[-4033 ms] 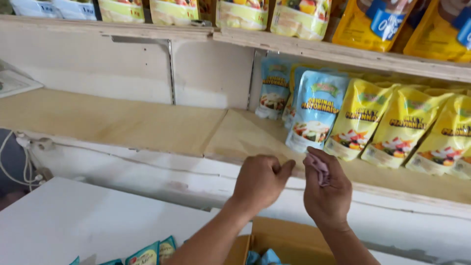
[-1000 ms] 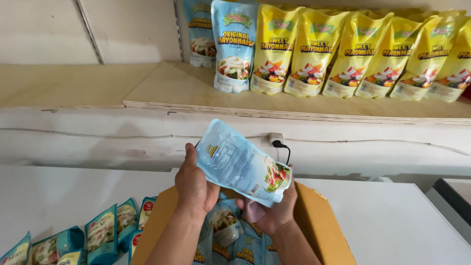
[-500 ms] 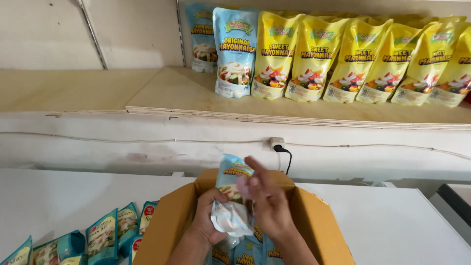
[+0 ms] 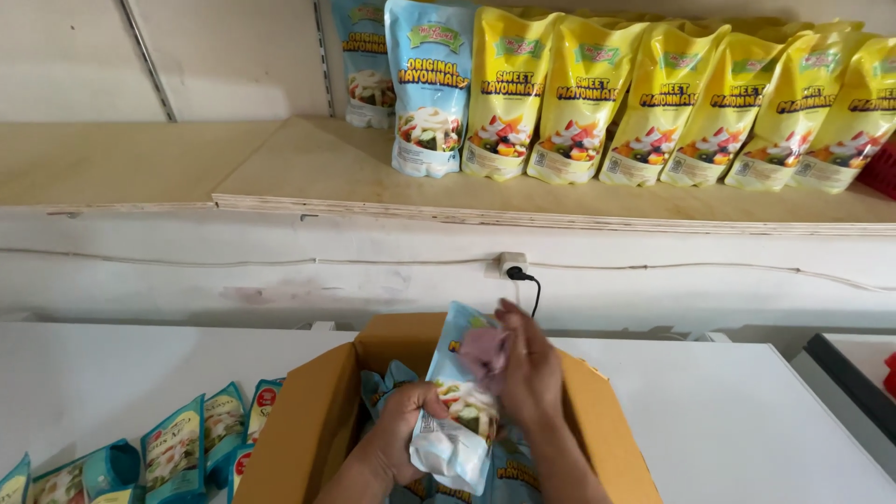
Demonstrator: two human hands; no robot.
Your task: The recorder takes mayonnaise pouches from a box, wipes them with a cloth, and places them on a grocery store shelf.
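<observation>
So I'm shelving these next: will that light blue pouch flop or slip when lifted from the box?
Probably floppy: the light blue pouch bends between the left hand and right hand. Its glossy film looks slippery. Filled, it likely sags.

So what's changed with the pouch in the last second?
The light-blue pouch came down from chest height into the open cardboard box. The left hand grips its lower edge; the right hand now rubs a pinkish cloth over it. The shelf pouches stayed put.
</observation>
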